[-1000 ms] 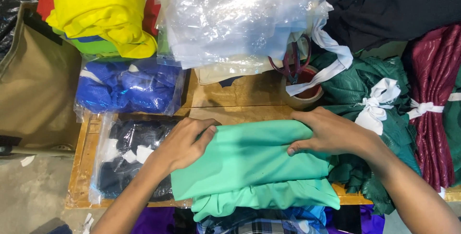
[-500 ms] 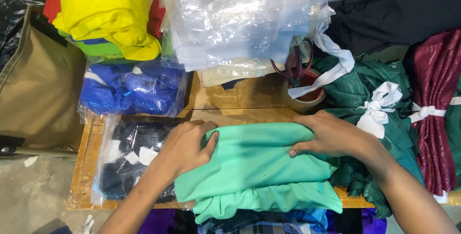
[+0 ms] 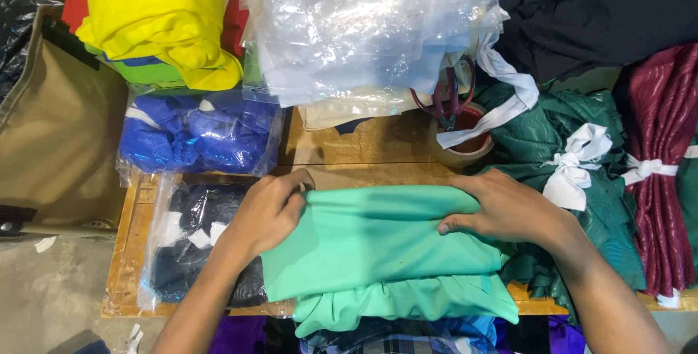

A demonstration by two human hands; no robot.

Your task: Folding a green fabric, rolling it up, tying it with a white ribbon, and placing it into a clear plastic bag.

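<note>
My fingers (image 3: 291, 195) of the left hand (image 3: 263, 214) pinch the folded mint-green cloth (image 3: 378, 241) at its left edge; my right hand (image 3: 505, 207) clamps its right edge. The cloth lies on the wooden counter (image 3: 356, 152), folded but apparently not yet bagged.

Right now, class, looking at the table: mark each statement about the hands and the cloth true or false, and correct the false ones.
1. Both hands, left hand and right hand, rest on the folded mint-green cloth. True.
2. The scissors lie on the floor. False: they sit on the tape roll.
3. The bagged blue fabric lies left of the cloth. True.
4. The dark green bundle is tied with red ribbon. False: white.
</note>
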